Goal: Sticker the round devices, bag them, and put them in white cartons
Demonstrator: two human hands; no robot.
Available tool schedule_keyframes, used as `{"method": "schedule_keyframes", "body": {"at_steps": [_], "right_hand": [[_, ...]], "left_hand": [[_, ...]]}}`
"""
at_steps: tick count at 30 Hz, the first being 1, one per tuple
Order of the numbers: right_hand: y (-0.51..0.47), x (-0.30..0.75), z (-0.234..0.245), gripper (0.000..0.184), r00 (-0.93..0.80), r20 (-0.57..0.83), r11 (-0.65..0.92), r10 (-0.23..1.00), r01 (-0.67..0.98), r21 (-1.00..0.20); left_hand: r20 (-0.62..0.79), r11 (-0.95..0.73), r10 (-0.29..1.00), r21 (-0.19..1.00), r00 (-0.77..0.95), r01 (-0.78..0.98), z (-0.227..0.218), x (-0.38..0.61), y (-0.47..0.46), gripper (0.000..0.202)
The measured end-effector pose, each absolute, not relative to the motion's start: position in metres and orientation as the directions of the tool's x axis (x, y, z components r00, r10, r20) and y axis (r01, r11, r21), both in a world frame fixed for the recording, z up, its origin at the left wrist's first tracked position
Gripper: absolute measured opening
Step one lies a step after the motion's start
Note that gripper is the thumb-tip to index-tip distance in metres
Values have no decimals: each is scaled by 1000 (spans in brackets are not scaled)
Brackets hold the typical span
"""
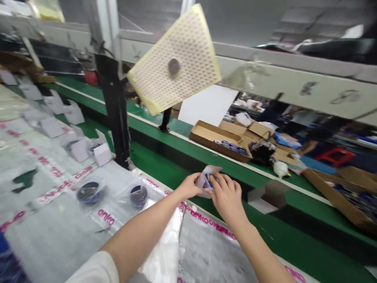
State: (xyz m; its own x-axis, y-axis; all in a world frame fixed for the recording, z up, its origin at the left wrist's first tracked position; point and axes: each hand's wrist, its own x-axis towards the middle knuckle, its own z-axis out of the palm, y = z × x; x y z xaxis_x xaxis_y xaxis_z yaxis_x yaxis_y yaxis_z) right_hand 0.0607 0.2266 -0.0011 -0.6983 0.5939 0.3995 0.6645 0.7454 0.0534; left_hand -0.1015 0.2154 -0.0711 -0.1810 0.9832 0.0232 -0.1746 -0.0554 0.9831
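Note:
Over the near edge of the green conveyor belt, my left hand (189,186) grips the side of a small white box (201,181) with its flap up. My right hand (226,192) has its fingers at the box opening, on a dark blue item (208,179) in clear wrapping that sits partly inside; the fingers hide most of it. Left of my arms, on the plastic-covered table, lie a round dark blue item (90,192) in a clear bag and a smaller bagged one (138,196). Another open white box (269,196) rests on the belt to the right.
Several open white boxes (102,154) stand along the left. A black post (113,106) rises between table and conveyor belt (153,157), with a yellow-edged dotted sheet (188,59) hanging beside it. Beyond are a cardboard tray (206,133) of blue items and a carton (338,200) at right.

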Motion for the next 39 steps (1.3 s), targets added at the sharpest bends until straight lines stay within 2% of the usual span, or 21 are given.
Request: {"method": "schedule_keyframes", "body": {"at_steps": [3,7,11,14,18,21,24,26,28,33,39], "right_hand": [[225,62,-12,40,-748,408,741,523,636,214],[214,60,-16,49,-779,328,744,534,618,254],[196,47,-2,74,-699,151,684,699,716,142],[194,34,5,84,-631,86,627,771,775,72],[202,30,6,96,-597,33,597,802,798,-75],[205,41,15,102,-608,77,607,790,759,-236],[199,62,29,82,-557,254,609,791,677,-412],[190,77,29,62,-458,383,597,802,605,-527],[179,91,16,50,-350,456,575,818,523,-629],[161,103,-47,33,-207,464,508,861,361,-782],[160,99,-80,27,-192,428,468,883,300,-831]], "left_hand": [[18,-52,979,985,-203,-166,-75,-105,218,74],[10,-41,982,986,-189,-162,-77,-110,215,82],[52,-81,986,979,-156,-187,-74,-113,210,86],[65,-98,986,971,-151,-220,-70,-115,212,82],[39,-83,985,961,-168,-265,-62,-116,211,75],[9,-69,982,947,-189,-313,-52,-115,205,73],[-48,-39,978,914,-204,-404,-39,-118,200,62],[-96,-15,975,873,-202,-488,-30,-122,197,51],[-126,-4,974,822,-189,-570,-22,-128,195,45],[-141,-2,978,733,-156,-680,-5,-135,193,39],[-158,-7,975,679,-156,-734,3,-132,194,32]]}}
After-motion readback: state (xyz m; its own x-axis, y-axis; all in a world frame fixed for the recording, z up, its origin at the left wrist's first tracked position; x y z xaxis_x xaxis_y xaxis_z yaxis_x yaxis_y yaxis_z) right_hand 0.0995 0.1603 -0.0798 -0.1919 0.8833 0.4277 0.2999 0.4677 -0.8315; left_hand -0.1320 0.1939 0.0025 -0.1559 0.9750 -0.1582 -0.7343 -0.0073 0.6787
